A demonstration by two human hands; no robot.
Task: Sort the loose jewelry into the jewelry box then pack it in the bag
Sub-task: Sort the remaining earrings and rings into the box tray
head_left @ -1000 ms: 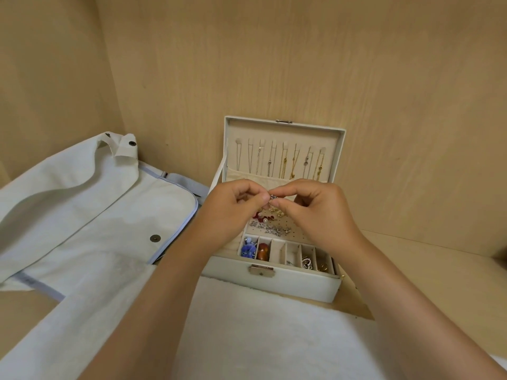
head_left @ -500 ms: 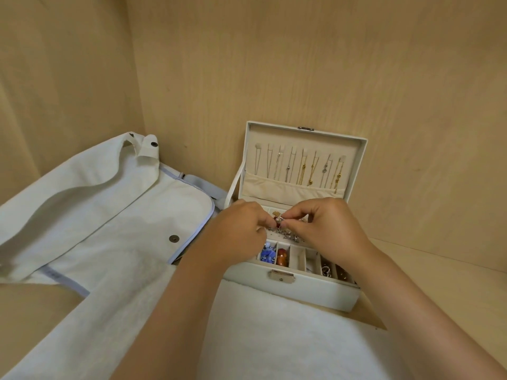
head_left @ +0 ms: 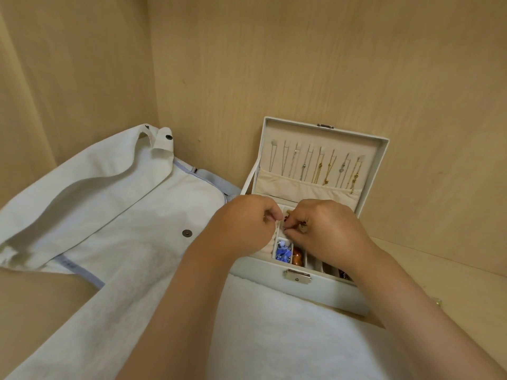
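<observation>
While the open jewelry box [head_left: 329, 296] sits beside the bag [head_left: 115, 215], the right hand [head_left: 327, 231] pinches a trinket [head_left: 287, 217] above its tray; the left hand [head_left: 242, 229] is curled, its hold unclear.

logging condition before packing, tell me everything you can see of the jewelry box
The jewelry box is a pale grey, leather-look case, open on the wooden shelf, front edge meeting a white cloth. Its upright lid, held by a ribbon strap, has beige lining with necklaces hanging above a pocket. A metal latch sits on the front wall. Front compartments hold a blue piece and an amber piece. The left hand and right hand hide the tray's middle; the right pinches a small jewelry piece.
</observation>
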